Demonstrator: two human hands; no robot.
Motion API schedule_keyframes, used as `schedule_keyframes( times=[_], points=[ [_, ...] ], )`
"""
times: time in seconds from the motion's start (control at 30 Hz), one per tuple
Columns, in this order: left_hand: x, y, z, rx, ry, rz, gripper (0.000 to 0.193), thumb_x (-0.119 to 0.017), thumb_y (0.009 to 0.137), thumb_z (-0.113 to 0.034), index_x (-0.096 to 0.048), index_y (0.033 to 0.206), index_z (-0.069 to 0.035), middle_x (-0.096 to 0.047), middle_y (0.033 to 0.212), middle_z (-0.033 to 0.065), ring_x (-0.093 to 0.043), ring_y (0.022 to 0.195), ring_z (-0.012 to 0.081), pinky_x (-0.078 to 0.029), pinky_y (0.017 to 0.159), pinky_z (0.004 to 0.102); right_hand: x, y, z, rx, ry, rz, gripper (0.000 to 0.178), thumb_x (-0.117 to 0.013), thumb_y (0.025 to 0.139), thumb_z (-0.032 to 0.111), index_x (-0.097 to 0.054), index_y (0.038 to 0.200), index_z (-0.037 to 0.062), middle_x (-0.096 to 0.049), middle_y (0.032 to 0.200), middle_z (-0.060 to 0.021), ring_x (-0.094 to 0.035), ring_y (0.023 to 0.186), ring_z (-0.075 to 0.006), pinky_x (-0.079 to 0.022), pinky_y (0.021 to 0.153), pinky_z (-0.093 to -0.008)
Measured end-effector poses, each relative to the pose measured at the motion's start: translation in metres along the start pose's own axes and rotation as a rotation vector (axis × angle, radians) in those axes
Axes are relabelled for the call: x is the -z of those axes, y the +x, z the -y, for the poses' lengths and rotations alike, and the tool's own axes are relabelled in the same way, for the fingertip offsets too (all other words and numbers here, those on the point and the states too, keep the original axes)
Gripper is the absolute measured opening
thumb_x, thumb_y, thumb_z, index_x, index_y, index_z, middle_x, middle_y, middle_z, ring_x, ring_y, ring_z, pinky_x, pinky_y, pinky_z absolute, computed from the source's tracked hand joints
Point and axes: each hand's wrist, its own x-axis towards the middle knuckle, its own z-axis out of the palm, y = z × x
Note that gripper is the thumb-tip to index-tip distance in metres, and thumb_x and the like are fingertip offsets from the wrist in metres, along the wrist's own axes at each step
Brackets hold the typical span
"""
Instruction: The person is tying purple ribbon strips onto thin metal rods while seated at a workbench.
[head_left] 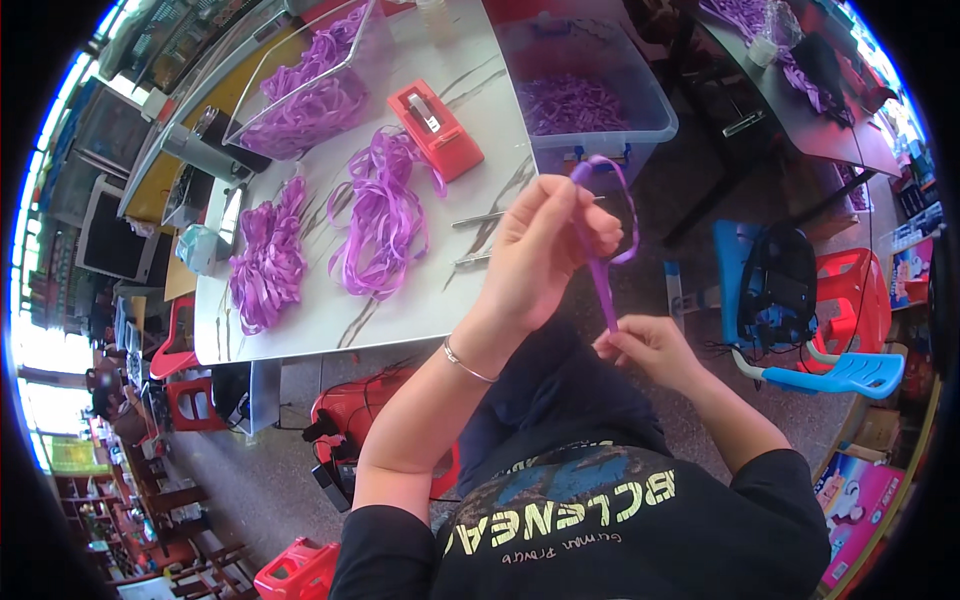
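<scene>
A purple ribbon strip [602, 285] is stretched between my two hands, in front of my body. My left hand [545, 245], raised beside the table edge, pinches its upper part, where a loop stands out to the right. Lower down, my right hand [650, 348] grips the other end between thumb and fingers. Slim metal pieces [478, 219] show behind my left hand; whether it holds them or they lie on the table, I cannot tell. On the marbled white table [400, 325] are a loose heap of purple ribbon [380, 220] and a bundled one [268, 255].
A red tape dispenser [436, 130] stands beyond the loose heap. At the back left is a clear bin [300, 105] of ribbons. A translucent tub [600, 60] with purple pieces adjoins the table. Blue [835, 375] and red chairs [855, 295] stand at right.
</scene>
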Motion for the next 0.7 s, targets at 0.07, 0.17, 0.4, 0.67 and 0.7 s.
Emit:
schedule_keyframes(
  times=[0.07, 0.17, 0.4, 0.67, 0.7],
  points=[
    [-0.003, -0.001, -0.008, -0.048, -0.009, -0.063, 0.018, -0.041, 0.095, -0.019, -0.052, 0.091, -0.005, -0.061, 0.073, 0.0077, -0.055, 0.059, 0.0133, -0.047, 0.059, 0.0271, 0.007, -0.008, -0.018, -0.011, -0.087, -0.041, 0.018, -0.053, 0.088, 0.014, -0.064, 0.091, 0.0002, -0.065, 0.078, -0.0041, -0.061, 0.073, -0.0089, -0.048, 0.063, -0.021],
    [0.009, -0.005, -0.02, -0.049, -0.004, 0.041, 0.018, -0.044, 0.094, -0.02, -0.054, 0.089, -0.006, -0.063, 0.074, 0.0086, -0.055, 0.056, 0.0105, -0.044, 0.055, 0.0214, 0.018, -0.015, -0.037, -0.022, -0.217, -0.123, 0.016, -0.057, 0.085, 0.013, -0.065, 0.09, -0.0001, -0.066, 0.075, -0.0069, -0.062, 0.072, -0.0101, -0.049, 0.065, -0.023],
    [0.021, -0.029, -0.034, 0.164, 0.352, -0.056, 0.017, -0.048, 0.092, -0.018, -0.054, 0.085, -0.004, -0.063, 0.067, 0.0094, -0.05, 0.049, 0.0078, -0.038, 0.046, 0.018, 0.059, -0.003, -0.046, 0.362, -0.838, -0.52, 0.013, -0.059, 0.08, 0.009, -0.066, 0.088, 0.002, -0.063, 0.096, -0.0156, -0.062, 0.088, -0.0273, -0.049, 0.076, -0.0313],
    [0.032, -0.048, -0.03, 0.299, 0.974, -0.146, 0.011, -0.054, 0.084, -0.009, -0.058, 0.082, 0.001, -0.063, 0.066, 0.0071, -0.051, 0.05, 0.0065, -0.039, 0.046, 0.0186, 0.076, 0.002, 0.013, 0.428, -0.928, -0.82, 0.044, -0.059, 0.081, 0.006, -0.048, 0.123, 0.0065, -0.057, 0.115, -0.0162, -0.061, 0.07, -0.0178, -0.049, 0.059, -0.0245],
    [0.032, -0.048, -0.027, 0.233, 1.105, -0.192, 0.01, -0.055, 0.083, -0.008, -0.059, 0.083, 0.001, -0.063, 0.065, 0.0072, -0.053, 0.05, 0.0087, -0.04, 0.047, 0.0205, 0.075, 0.002, 0.013, 0.427, -0.928, -0.82, 0.044, -0.059, 0.081, 0.006, -0.048, 0.123, 0.0065, -0.057, 0.115, -0.0162, -0.061, 0.07, -0.0178, -0.049, 0.059, -0.0245]
  ],
)
